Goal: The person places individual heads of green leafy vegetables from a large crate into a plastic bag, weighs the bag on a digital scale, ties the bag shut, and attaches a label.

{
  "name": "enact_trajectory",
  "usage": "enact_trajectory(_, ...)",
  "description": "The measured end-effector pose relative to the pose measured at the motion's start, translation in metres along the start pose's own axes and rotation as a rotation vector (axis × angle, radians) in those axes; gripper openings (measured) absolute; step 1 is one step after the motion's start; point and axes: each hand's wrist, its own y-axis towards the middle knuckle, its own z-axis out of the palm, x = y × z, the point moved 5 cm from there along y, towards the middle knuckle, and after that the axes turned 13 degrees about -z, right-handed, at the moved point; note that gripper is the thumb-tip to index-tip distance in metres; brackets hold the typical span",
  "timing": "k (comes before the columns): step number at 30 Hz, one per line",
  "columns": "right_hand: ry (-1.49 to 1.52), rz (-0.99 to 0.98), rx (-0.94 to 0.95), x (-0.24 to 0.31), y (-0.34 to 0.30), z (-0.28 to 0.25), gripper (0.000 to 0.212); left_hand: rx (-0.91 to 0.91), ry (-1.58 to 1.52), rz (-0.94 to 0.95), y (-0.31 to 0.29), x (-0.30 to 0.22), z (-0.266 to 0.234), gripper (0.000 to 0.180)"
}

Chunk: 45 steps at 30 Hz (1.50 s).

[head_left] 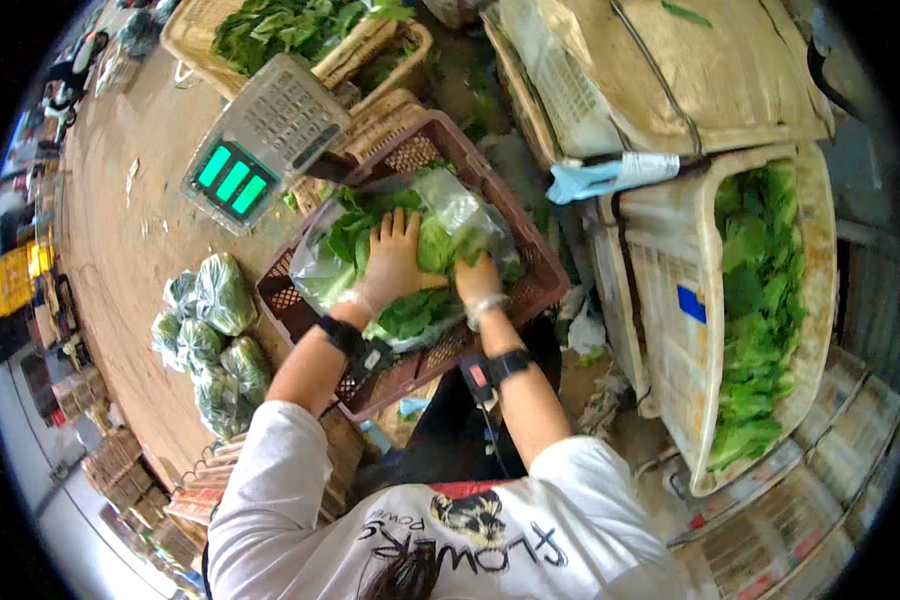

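Plainly, at the right of the frame a white crate [660, 260] is filled with leaves [760, 310], while at the centre a maroon crate [410, 378] is shown, with a scale [288, 108] set toward the upper left. Within the maroon crate a clear plastic bag [462, 203] of leafy greens [410, 315] is held; the left hand [395, 262] is laid on them, fingers spread, and the right hand [478, 282] is curled against them, whether pinching cannot be told.
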Motion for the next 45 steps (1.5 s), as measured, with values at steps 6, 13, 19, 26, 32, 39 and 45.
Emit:
enact_trajectory(6, -0.523, -0.65, -0.197, 0.12, 0.002, -0.1, 0.044, -0.145, -0.155, 0.074, -0.008, 0.015, 0.012, 0.114)
enact_trajectory(13, 0.277, -0.408, 0.076, 0.108, 0.026, -0.127, 0.024, -0.09, -0.13, 0.058, -0.013, 0.035, 0.021, 0.108)
enact_trajectory(19, 0.888, -0.426, 0.202, 0.148, -0.02, -0.169, 0.026, -0.048, -0.321, 0.171, -0.028, 0.048, 0.005, 0.1)
enact_trajectory(26, 0.607, -0.645, 0.227, 0.163, -0.01, -0.152, 0.022, 0.098, -0.178, 0.119, -0.019, 0.008, -0.012, 0.096)
enact_trajectory(32, 0.785, -0.255, 0.806, 0.156, -0.04, -0.107, 0.052, -0.18, -0.234, 0.159, 0.005, -0.042, -0.013, 0.075)
enact_trajectory(39, 1.385, -0.35, 0.813, 0.188, -0.049, -0.162, 0.059, 0.096, -0.101, 0.11, -0.018, -0.036, 0.014, 0.111)
enact_trajectory(45, 1.113, -0.306, 0.529, 0.167, -0.052, -0.139, 0.059, -0.299, -0.162, 0.391, -0.024, -0.081, -0.009, 0.1)
